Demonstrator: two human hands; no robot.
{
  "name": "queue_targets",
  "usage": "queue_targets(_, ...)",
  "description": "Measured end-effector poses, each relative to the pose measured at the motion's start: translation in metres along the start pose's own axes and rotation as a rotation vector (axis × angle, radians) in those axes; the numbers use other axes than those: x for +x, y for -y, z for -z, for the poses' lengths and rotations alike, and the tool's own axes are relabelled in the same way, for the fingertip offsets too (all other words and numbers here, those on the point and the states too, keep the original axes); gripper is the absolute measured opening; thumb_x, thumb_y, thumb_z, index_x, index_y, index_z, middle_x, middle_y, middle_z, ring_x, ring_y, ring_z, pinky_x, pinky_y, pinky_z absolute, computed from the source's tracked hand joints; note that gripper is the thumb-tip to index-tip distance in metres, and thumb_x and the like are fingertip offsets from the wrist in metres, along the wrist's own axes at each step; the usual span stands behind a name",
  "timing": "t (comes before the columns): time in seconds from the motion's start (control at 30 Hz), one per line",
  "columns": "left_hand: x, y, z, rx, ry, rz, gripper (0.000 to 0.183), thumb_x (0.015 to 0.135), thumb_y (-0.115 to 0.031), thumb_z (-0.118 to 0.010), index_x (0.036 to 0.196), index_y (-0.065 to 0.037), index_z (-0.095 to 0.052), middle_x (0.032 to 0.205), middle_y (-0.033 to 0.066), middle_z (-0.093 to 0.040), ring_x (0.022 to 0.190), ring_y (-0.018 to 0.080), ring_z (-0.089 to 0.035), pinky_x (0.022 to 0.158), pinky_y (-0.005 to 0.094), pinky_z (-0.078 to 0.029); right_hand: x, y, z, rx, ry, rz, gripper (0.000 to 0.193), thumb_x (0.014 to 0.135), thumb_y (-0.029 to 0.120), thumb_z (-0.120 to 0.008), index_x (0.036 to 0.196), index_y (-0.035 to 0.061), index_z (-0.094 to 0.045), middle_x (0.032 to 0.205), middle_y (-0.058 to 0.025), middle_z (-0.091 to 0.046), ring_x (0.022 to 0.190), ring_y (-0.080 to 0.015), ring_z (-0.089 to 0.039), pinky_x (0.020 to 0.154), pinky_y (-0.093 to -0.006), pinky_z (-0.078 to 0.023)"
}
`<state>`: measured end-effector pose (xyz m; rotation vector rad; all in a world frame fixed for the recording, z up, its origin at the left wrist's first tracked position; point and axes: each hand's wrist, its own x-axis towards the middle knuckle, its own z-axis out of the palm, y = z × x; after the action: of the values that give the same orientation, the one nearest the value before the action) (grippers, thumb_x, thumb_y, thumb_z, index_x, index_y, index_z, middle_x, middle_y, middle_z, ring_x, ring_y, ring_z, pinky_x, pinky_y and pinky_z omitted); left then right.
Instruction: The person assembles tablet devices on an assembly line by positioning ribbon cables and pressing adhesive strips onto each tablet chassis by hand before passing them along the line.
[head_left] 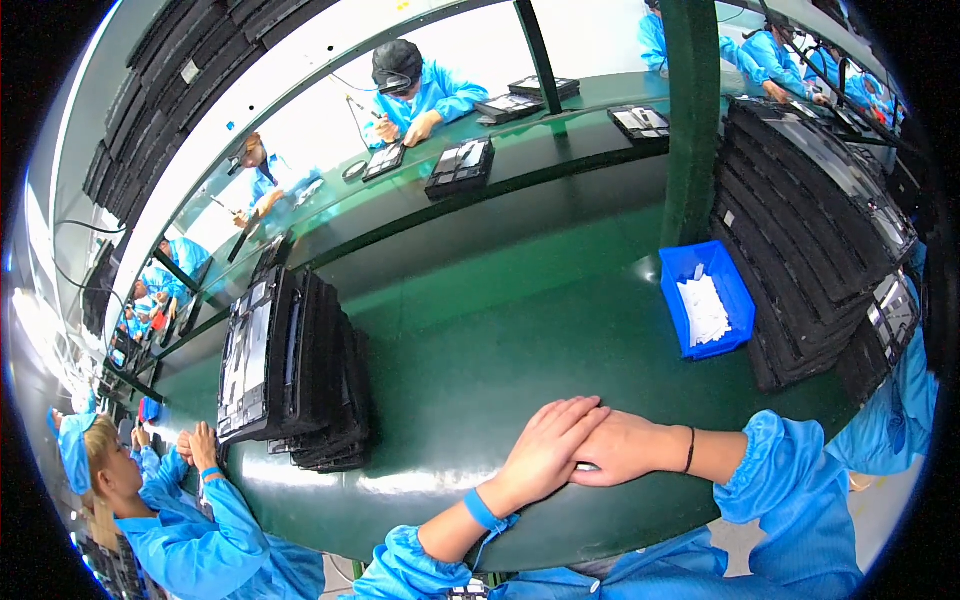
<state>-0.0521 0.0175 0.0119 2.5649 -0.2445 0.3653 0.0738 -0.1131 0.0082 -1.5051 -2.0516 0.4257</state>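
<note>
My left hand (pixel 550 448), with a blue strap at its wrist, lies over my right hand (pixel 628 447) near the front edge of the green table (pixel 440 350). Its fingers are stretched out together across the back of the right hand, and nothing shows in them. A black band circles my right wrist. The right hand rests low on the table, its fingers mostly hidden beneath the left. Closest to the right hand stands a blue bin (pixel 745 325) of small white pieces. Left of my hands is a stack of black foam trays (pixel 330 385) with dark and silver flat parts on top.
A taller stack of black trays (pixel 790 260) rises at the right, beside a green post (pixel 690 150). A co-worker (pixel 190 510) sits close on the left. Across the table, another person (pixel 430 95) handles a tray. More trays (pixel 460 168) lie along the far shelf.
</note>
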Motion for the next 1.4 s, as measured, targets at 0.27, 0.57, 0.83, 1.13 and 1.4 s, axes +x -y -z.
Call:
queue_targets(0.27,0.0003,-0.0002,0.0,-0.002,0.001,-0.005,0.056,0.078,-0.01,-0.058,0.133,-0.007,-0.051,0.138,0.0157,-0.049,0.127,0.0349,-0.046,0.108,0.0474,-0.034,-0.0007,-0.0008,-0.0009,-0.001,0.005,-0.011,0.023,0.082,0.028,-0.064,0.091,0.0067,-0.067,0.09,-0.0177,-0.066,0.085,-0.036,-0.063,0.078,-0.0448,-0.052)
queue_targets(0.57,-0.0004,0.0,-0.0002,0.011,-0.004,-0.007,0.056,0.078,-0.01,-0.059,0.133,-0.007,-0.051,0.138,0.0154,-0.049,0.127,0.035,-0.047,0.108,0.0475,-0.034,-0.0006,-0.0002,-0.0006,0.006,0.016,-0.015,0.023,0.082,0.028,-0.063,0.091,0.0072,-0.067,0.089,-0.0176,-0.066,0.085,-0.036,-0.063,0.077,-0.045,-0.052)
queue_targets(0.83,-0.0004,-0.0001,-0.0005,0.01,0.001,0.001,0.057,0.076,-0.01,-0.06,0.133,-0.007,-0.051,0.138,0.0158,-0.049,0.126,0.0355,-0.047,0.108,0.0471,-0.034,-0.0001,0.0005,-0.0002,0.005,0.027,-0.022,0.023,0.081,0.027,-0.064,0.09,0.0064,-0.067,0.09,-0.0178,-0.066,0.085,-0.0354,-0.063,0.078,-0.0443,-0.051)
queue_targets(1.13,0.0005,0.0008,-0.0012,0.0,-0.015,-0.009,0.055,0.077,-0.008,-0.058,0.132,-0.006,-0.052,0.136,0.0163,-0.05,0.125,0.0357,-0.048,0.107,0.0471,-0.035,-0.0003,0.0003,-0.0005,0.004,0.014,-0.025,0.024,0.082,0.029,-0.064,0.089,0.0059,-0.067,0.09,-0.0172,-0.067,0.085,-0.0351,-0.063,0.078,-0.0441,-0.052)
queue_targets(1.4,0.0006,-0.0002,-0.0003,0.006,-0.009,-0.006,0.054,0.078,-0.009,-0.057,0.132,-0.006,-0.052,0.136,0.0159,-0.05,0.125,0.0353,-0.048,0.108,0.047,-0.034,-0.0005,0.0001,-0.0003,0.002,-0.011,0.01,0.022,0.082,0.027,-0.064,0.087,0.0062,-0.067,0.088,-0.0164,-0.066,0.084,-0.0344,-0.063,0.077,-0.0436,-0.052)
